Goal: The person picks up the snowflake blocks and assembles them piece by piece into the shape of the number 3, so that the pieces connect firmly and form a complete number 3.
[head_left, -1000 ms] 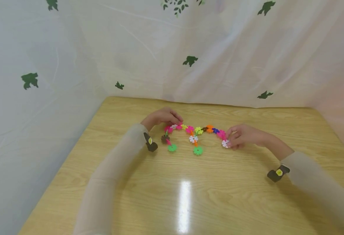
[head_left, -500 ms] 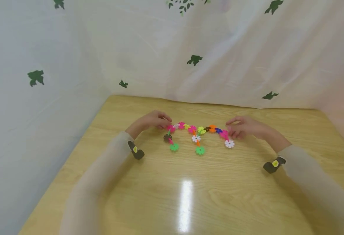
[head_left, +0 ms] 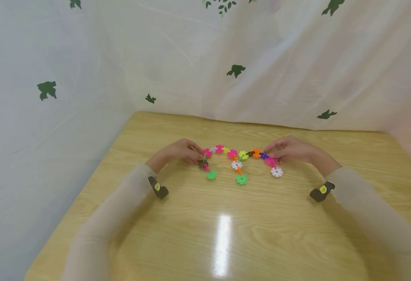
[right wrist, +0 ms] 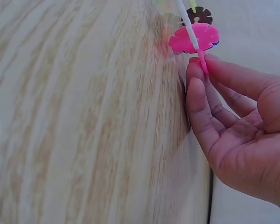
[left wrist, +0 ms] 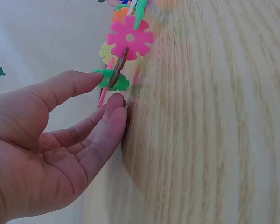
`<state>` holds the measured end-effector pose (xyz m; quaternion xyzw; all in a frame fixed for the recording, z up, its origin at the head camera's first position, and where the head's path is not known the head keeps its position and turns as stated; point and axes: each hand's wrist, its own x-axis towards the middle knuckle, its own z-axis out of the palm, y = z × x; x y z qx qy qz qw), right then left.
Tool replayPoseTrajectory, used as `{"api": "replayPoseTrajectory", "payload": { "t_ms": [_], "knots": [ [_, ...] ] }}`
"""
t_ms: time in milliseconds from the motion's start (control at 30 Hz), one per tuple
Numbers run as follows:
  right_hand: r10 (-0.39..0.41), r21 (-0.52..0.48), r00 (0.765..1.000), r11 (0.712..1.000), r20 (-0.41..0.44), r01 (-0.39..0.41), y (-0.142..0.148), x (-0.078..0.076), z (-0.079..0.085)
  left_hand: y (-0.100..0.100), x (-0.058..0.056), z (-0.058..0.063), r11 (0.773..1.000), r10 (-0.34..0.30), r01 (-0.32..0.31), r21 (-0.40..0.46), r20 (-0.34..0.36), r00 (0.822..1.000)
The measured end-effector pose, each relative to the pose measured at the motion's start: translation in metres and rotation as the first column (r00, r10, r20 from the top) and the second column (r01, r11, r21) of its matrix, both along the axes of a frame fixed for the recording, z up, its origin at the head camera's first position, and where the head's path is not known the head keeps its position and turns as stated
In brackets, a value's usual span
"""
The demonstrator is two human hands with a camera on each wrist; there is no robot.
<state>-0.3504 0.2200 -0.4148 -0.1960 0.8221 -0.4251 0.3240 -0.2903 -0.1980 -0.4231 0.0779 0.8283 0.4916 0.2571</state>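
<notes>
A chain of interlocking plastic flower discs (head_left: pixel 219 149), in pink, yellow, orange, blue and other colours, arches across the wooden table. Short branches hang toward the near side, two of them ending in green discs (head_left: pixel 241 179); a white disc (head_left: pixel 277 172) ends the right side. My left hand (head_left: pixel 177 151) is at the chain's left end, thumb and fingertips pinching it beside a green disc (left wrist: pixel 121 84) in the left wrist view. With thumb and forefinger, my right hand (head_left: pixel 293 150) grips the right end, on the edge of a pink piece (right wrist: pixel 204 63).
The light wooden table (head_left: pixel 177 234) carries a bright light reflection near its front. Behind and to the left hangs a pale curtain (head_left: pixel 177 58) with green leaf and bird shapes. Dark wrist straps (head_left: pixel 158 188) sit at both sleeve cuffs.
Half a second ago my right hand hovered off the chain's right end; now it has moved inward onto it. My left hand has shifted down and left from the top of the left end.
</notes>
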Motion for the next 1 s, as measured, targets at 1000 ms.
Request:
{"api": "replayPoseTrajectory", "payload": {
  "t_ms": [1000],
  "knots": [
    [-0.035, 0.094, 0.998, 0.995, -0.043, 0.038, 0.048, 0.024, 0.005, 0.055, -0.056, 0.003, 0.995, -0.049, 0.048, 0.088, 0.009, 0.999]
  ]
}}
